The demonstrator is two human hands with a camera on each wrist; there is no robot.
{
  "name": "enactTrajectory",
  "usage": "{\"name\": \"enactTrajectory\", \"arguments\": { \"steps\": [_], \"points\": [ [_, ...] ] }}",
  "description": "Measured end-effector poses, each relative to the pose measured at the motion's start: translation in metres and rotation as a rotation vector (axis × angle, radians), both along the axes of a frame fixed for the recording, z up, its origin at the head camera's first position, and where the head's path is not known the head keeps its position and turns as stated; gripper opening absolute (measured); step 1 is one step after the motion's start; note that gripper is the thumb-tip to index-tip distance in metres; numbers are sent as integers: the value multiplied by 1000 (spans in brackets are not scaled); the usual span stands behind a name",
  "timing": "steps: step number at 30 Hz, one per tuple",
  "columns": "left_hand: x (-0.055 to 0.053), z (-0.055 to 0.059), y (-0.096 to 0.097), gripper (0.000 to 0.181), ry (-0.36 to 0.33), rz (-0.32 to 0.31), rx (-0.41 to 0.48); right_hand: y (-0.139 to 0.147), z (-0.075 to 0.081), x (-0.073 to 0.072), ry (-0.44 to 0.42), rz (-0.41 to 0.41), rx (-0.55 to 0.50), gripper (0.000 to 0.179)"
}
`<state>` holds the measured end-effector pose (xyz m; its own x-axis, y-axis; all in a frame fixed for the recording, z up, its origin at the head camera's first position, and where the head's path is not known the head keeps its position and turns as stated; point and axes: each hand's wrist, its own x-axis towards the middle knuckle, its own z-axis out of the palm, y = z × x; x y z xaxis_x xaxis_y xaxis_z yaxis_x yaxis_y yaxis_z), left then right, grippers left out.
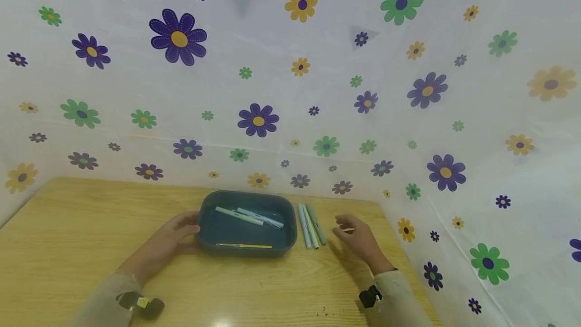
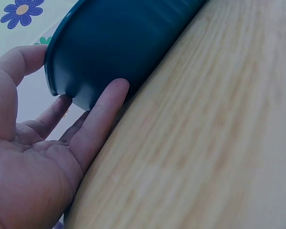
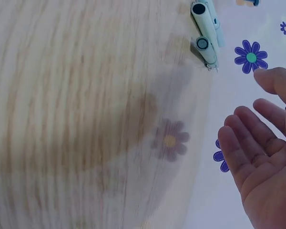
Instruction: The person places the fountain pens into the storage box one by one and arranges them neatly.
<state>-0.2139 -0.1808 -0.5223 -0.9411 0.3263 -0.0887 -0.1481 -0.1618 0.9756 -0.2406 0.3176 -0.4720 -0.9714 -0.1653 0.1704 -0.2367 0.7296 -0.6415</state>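
A dark teal plastic tub (image 1: 247,252) stands on the wooden table. Inside it lie a pale green pen (image 1: 239,216), a light blue pen (image 1: 260,217) and a thin yellow stick-like item (image 1: 245,246) along the near side. My left hand (image 1: 174,236) touches the tub's left end, its fingertips against the outer wall (image 2: 105,52) and rim. Just right of the tub, three capped pens lie side by side: light blue (image 1: 304,226), pale green (image 1: 311,226) and grey-green (image 1: 315,224). To their right my right hand (image 1: 358,238) hovers with loosely bent fingers, holding nothing.
A white sheet (image 1: 218,90) printed with flowers hangs behind the table and along its right side. The wooden tabletop (image 1: 218,286) extends in front of the tub and to its left. Small dark specks (image 1: 323,311) mark the near right part.
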Motion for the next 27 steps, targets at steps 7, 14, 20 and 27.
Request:
{"name": "enactTrajectory", "arguments": {
  "steps": [7, 14, 20, 27],
  "points": [
    [0, -1, 0, 57, 12, 5, -4, -2, 6, 1, -50, 56, -74, 41],
    [0, -2, 0, 57, 6, 8, 0, -6, 10, -2, -64, 116, -125, 35],
    [-1, -3, 0, 56, 5, 5, 3, -10, 13, -4, -42, 150, -118, 34],
    [0, -2, -1, 58, 1, 6, -1, -14, 16, -6, -27, 167, -103, 32]
  ]
}}
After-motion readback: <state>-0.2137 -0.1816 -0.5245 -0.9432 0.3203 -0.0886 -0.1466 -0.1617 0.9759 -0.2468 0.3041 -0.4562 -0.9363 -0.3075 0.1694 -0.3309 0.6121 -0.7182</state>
